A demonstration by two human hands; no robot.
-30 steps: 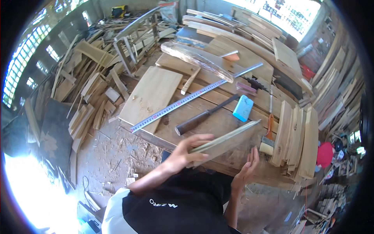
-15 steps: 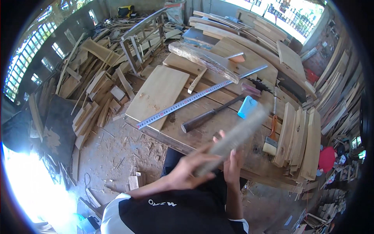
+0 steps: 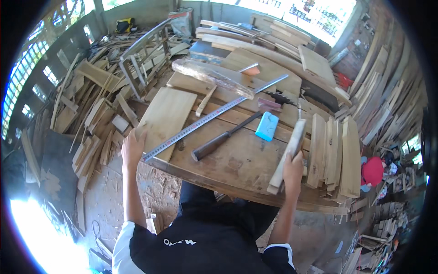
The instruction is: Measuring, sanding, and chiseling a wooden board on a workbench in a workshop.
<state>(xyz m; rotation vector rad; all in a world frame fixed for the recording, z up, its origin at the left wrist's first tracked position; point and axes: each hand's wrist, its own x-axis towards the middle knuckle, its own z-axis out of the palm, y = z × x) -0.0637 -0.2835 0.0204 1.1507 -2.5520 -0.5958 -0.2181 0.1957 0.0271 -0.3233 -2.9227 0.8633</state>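
My right hand (image 3: 293, 171) grips a narrow wooden strip (image 3: 288, 157) by its right side, close to the right part of the workbench. At the bench's left end my left hand (image 3: 132, 148) is closed on the left edge of a flat wooden board (image 3: 169, 114), its thumb over the top. A steel ruler (image 3: 219, 112) lies slantwise across that board's near corner. Between the hands rest a long dark-handled chisel (image 3: 214, 146) and a blue block (image 3: 267, 126).
Several curved wooden pieces (image 3: 335, 155) stand side by side at the workbench's (image 3: 228, 176) right end. A rough wooden piece (image 3: 212, 78), a small stick (image 3: 206, 101), a purplish block (image 3: 269, 104) and a saw blade (image 3: 283, 97) lie farther back. Scrap wood (image 3: 98, 114) is heaped at left.
The wooden strip has moved from between both hands to the right side of the bench, in my right hand. My left hand has left it and reached the board at left. The view has shifted.
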